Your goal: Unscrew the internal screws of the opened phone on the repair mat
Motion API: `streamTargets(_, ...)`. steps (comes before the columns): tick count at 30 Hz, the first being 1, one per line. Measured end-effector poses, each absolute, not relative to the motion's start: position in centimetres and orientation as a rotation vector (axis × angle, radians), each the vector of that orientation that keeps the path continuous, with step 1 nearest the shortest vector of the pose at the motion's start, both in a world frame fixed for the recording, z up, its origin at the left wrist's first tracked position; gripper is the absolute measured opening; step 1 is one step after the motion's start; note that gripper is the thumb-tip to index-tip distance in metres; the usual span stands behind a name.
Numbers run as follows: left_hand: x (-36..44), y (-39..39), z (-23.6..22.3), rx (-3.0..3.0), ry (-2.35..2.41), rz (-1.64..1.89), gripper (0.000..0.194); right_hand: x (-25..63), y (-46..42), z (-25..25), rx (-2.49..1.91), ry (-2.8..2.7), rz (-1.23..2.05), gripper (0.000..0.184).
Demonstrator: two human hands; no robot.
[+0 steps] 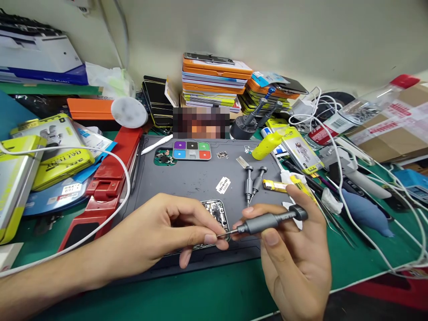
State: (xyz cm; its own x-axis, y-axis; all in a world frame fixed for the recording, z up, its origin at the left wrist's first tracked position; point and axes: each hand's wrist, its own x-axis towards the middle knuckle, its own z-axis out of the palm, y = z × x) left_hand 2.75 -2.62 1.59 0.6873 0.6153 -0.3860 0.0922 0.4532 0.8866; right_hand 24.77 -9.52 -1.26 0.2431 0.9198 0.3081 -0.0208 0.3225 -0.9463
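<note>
A grey precision screwdriver [264,223] lies across the fingers of my right hand [294,249], its cap near the raised index finger and its shaft pointing left. My left hand [177,227] pinches the tip of that shaft between thumb and fingers. Behind and below the left hand lies an opened phone [217,214] with its inner parts showing, partly covered by the fingers. It rests on a dark grey work mat [180,183]. A razor blade [223,185] is on the mat just beyond the phone.
Two more screwdrivers [248,183] lie on the mat, near a yellow bottle [267,145]. A coloured screw tray [192,150] is at the back. Red clamp-like tools [103,187] stand left; a blue air blower [366,211] and white cables [341,178] lie right.
</note>
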Motion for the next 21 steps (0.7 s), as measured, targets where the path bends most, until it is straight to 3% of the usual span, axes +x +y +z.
streamTargets(9,2.9,-2.6,1.2,1.324,0.891,0.331,0.018,25.3,-9.4,-1.0,-1.028,-1.125,0.879,0.047)
streamTargets(18,2.1,-3.7,-0.9,2.501,0.476,0.656,0.030,24.4,-9.4,-3.0,-1.062,-1.317,0.236,0.067)
streamTargets(21,2.1,-4.3,-0.6,2.731,0.403,0.741,0.035,24.7,-9.1,-3.5,-1.057,-1.499,0.175,0.077)
